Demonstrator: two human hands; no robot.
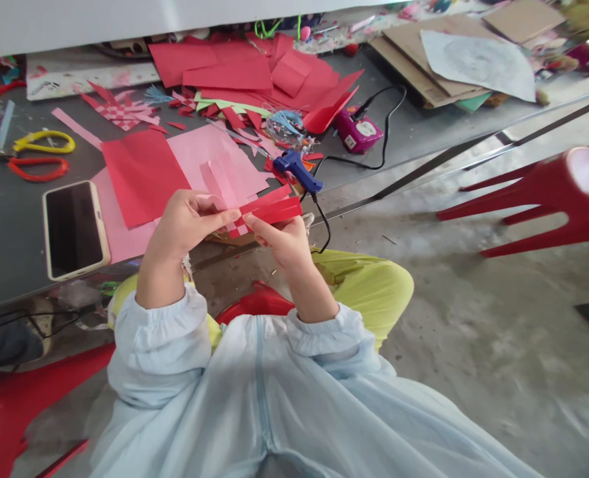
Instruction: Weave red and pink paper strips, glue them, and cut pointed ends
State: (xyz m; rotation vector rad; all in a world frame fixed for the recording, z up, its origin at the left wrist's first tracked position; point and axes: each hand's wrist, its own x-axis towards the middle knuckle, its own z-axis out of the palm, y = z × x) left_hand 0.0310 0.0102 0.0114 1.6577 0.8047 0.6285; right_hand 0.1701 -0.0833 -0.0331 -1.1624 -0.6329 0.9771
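Note:
My left hand and my right hand meet over the near edge of the grey table. Both pinch a woven piece of red and pink paper strips. Its red strips stick out to the right and its pink strips rise toward the table. A small checkered woven patch shows between my fingers. Beneath it on the table lie a pink sheet and a red sheet.
A phone lies face up left of my hands. Yellow scissors and red scissors sit at far left. A blue glue gun with a black cord lies beside a pink device. Red paper scraps and cardboard fill the back. A red stool stands at the right.

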